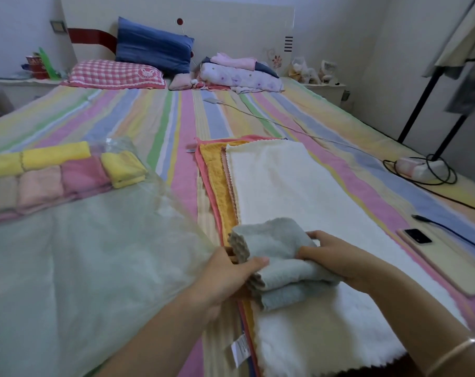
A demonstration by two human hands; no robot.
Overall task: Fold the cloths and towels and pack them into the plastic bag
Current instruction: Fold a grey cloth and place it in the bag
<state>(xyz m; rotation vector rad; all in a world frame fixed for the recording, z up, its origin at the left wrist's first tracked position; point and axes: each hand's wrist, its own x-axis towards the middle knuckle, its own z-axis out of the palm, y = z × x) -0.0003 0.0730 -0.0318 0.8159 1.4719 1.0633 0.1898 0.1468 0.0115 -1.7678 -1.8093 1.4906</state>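
Note:
A folded pale grey-green cloth (280, 257) is held over a stack of flat towels near the bed's front. My left hand (228, 278) grips its left end, thumb on top. My right hand (337, 259) clasps its right side. The stack's top towel is cream-white (285, 186), with yellow (217, 180) and pink edges showing under it on the left. The clear plastic bag (81, 254) lies spread to the left. Several folded yellow and pink cloths (68, 172) lie inside its far end.
The striped bed sheet (160, 118) carries pillows (152, 47) and folded bedding at the head. A phone (418, 236) with a cable lies at the right, beside a power strip (418, 167) and coiled cord. A black stand rises at the far right.

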